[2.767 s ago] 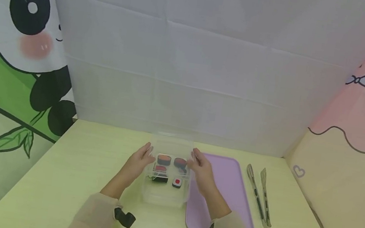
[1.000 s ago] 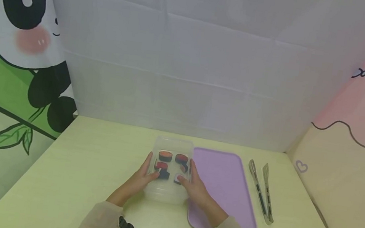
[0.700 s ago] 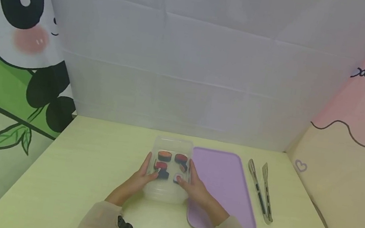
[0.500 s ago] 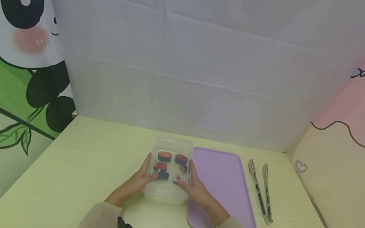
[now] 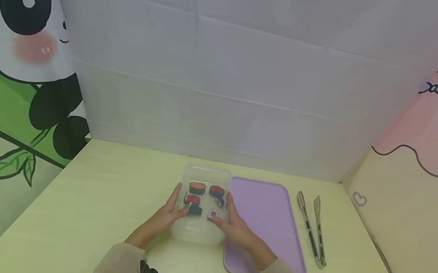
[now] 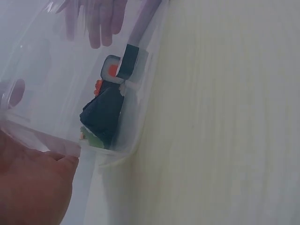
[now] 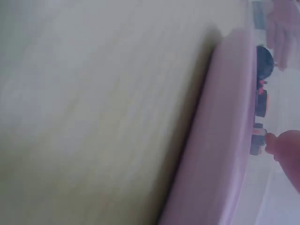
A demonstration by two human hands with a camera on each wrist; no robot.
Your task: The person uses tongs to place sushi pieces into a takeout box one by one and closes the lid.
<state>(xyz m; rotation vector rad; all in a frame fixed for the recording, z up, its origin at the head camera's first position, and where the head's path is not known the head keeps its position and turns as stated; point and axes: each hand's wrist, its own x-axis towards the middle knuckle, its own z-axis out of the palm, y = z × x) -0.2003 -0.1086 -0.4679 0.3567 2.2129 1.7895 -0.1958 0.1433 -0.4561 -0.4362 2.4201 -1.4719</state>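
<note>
A clear plastic food box (image 5: 197, 235) lies on the table in the head view, its see-through lid down over several sushi pieces. Among them I make out an orange-topped piece (image 5: 197, 188), a red-topped one (image 5: 217, 191) and a white roll with a red centre (image 5: 213, 213). My left hand (image 5: 165, 214) grips the box's left side, thumb over the top. On the right side my right hand (image 5: 237, 227) holds it likewise, thumb above the white roll. The left wrist view shows a dark sushi piece (image 6: 105, 115) through the wall. Fingers under the rim are partly hidden.
Right of the box, close against it, lies a purple tray (image 5: 269, 226), partly under my right forearm. Metal tongs (image 5: 314, 232) lie spread farther right. A white cloth wall (image 5: 225, 86) rises behind the pale table (image 5: 114, 178), with printed side walls.
Nearly three seconds ago the lid was raised, with both hands farther away at its edges. The lid is now down and the hands are nearer me. During the last second, little has moved.
</note>
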